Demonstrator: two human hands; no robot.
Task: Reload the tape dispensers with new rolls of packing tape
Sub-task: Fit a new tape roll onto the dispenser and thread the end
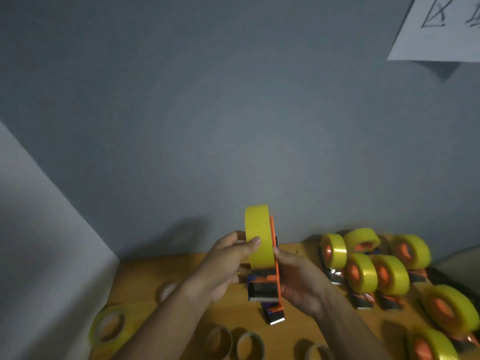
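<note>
I hold an orange and blue tape dispenser (270, 284) upright above the wooden table (145, 279), with a yellow tape roll (258, 229) sitting on it. My left hand (228, 263) grips the roll, thumb on its outer face. My right hand (298, 279) lies flat along the dispenser's orange side plate, fingers fairly straight. The dispenser's metal blade end points down toward me.
Several loaded dispensers with yellow rolls (384, 271) crowd the right side of the table. A loose yellow roll (109, 326) lies at the front left. Several bare cardboard cores (233, 344) lie along the near edge. Grey walls close the back and left.
</note>
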